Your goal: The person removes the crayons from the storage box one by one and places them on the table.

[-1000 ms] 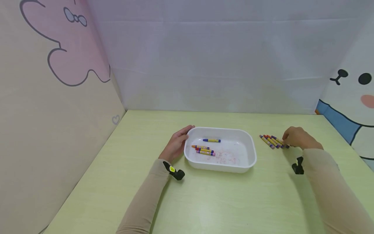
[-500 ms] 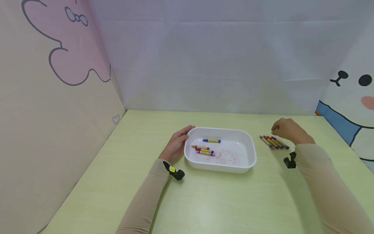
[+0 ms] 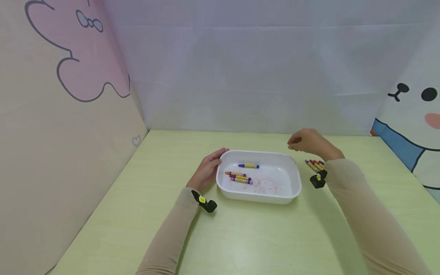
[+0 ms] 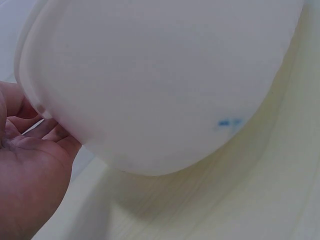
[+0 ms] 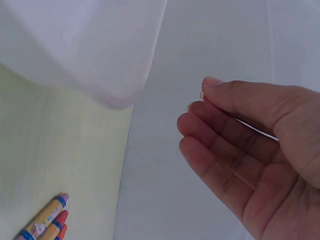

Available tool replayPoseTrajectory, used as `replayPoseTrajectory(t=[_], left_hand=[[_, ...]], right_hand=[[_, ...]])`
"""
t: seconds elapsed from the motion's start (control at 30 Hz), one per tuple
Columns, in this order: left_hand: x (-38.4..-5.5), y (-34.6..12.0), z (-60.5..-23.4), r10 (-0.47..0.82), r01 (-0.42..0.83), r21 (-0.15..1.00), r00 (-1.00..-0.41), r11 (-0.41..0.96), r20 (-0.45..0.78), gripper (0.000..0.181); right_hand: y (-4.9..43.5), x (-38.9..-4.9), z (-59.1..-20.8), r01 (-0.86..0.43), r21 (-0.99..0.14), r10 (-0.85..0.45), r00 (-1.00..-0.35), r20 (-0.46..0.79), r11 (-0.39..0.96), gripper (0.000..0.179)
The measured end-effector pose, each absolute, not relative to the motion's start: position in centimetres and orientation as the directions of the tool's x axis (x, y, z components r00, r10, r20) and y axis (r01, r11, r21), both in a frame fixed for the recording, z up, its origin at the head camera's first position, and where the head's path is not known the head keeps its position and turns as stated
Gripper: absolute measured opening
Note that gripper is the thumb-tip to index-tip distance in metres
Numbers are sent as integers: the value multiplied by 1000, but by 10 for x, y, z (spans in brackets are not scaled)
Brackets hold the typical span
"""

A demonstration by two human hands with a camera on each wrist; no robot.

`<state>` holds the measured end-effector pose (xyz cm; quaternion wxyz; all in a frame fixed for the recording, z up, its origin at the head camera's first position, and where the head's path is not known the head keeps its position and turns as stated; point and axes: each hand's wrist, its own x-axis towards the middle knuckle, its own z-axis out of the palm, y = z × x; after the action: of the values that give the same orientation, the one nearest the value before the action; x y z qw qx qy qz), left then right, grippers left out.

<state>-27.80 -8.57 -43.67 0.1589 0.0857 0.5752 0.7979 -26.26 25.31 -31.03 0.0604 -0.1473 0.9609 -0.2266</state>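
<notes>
A white plastic tray [image 3: 261, 199] stands on the table with several paper-wrapped crayons in it, a blue crayon [image 3: 249, 166] lying apart from an orange one [image 3: 236, 174] and others beside it. My left hand [image 3: 203, 171] holds the tray at its left end, fingers round the back corner and thumb near the rim; in the left wrist view the fingers meet the tray's edge. Just off the tray's back right corner hovers my right hand [image 3: 311, 143]. In the right wrist view its thumb and fingers are loosely bent with a small gap and nothing between them.
Right of the tray lies a group of crayons [image 3: 313, 166], partly hidden by the right wrist and its black camera mount [image 3: 317, 180]. A pale cloth wall [image 3: 220, 76] rises behind the table [image 3: 247, 236]; printed cloths hang at both sides.
From the right end of the crayon group, my right hand has lifted and moved left over the crayons toward the tray. The left hand and the tray have stayed in place.
</notes>
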Motion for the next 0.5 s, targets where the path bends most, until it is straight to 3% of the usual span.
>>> replayPoseTrajectory(t=[0.5], left_hand=[[-280,-87,-440,367,-146,947,-930,-287,-32,49]], right_hand=[[181,-280,-328,-308,-469,-430,-885,-177,828,24]])
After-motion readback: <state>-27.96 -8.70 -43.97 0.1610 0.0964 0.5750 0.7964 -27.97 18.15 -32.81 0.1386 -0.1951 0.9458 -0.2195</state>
